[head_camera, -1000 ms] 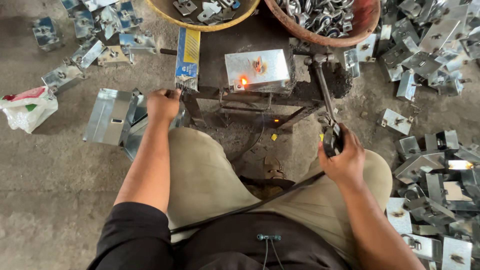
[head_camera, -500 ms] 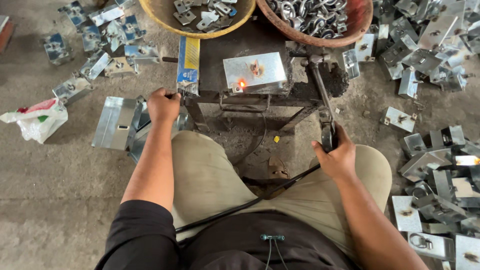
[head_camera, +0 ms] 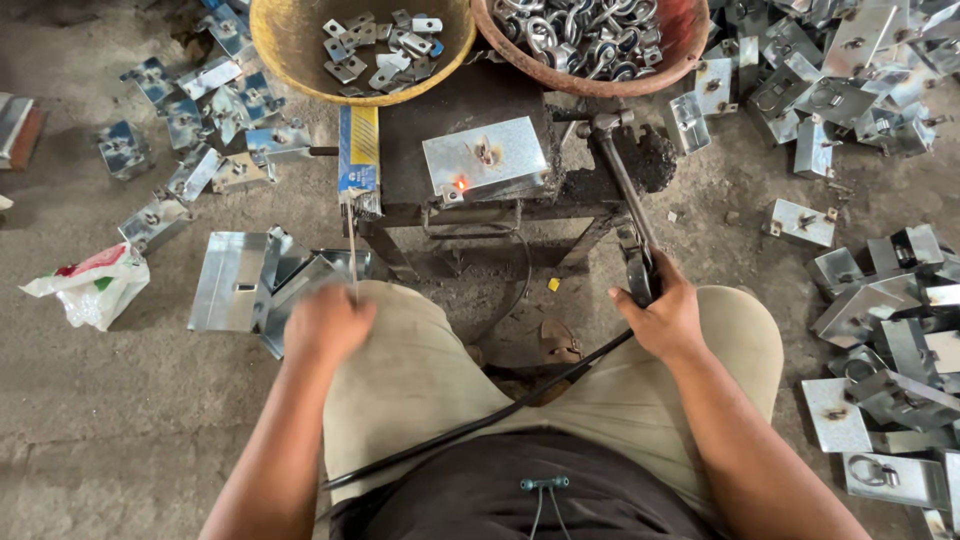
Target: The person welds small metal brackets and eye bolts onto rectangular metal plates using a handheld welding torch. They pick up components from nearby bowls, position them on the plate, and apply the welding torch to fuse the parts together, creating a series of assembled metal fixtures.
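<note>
The left hand (head_camera: pixel 328 325), at lower left, is pinching a thin rod (head_camera: pixel 351 250) running straight up toward the metal plate (head_camera: pixel 486 158) at upper centre. The right hand (head_camera: pixel 668 318) is clamping the holder handle (head_camera: pixel 632 225), nearer the plate.

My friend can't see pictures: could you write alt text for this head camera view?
Seen from above, a seated person's right hand grips a welding electrode holder while the left hand holds a thin rod, before a small bench carrying a metal box with a glowing spot; metal parts litter the floor.
</note>
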